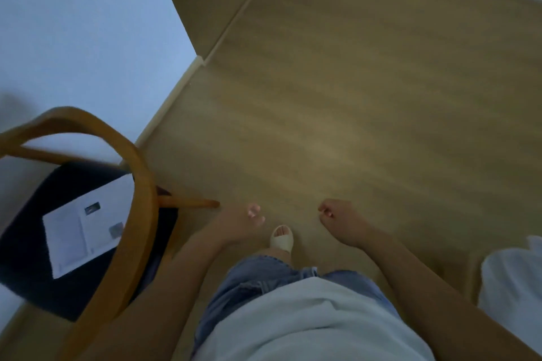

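Two grips, both empty: the left grip (243, 220) hangs with fingers loosely curled, while the right grip (337, 218) is balled into a fist. A white printed paper sheet (85, 226) lies on the dark-cushioned, curved-back wooden chair (140, 179), at roughly 9 o'clock from the left grip, which is the nearer one. The sheet's long axis runs about 8 to 2 o'clock. Both forearms point forward and down.

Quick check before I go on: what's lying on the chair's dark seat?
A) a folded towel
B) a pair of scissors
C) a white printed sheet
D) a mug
C: a white printed sheet with small dark pictures on it lies flat on the dark seat cushion of the wooden chair.
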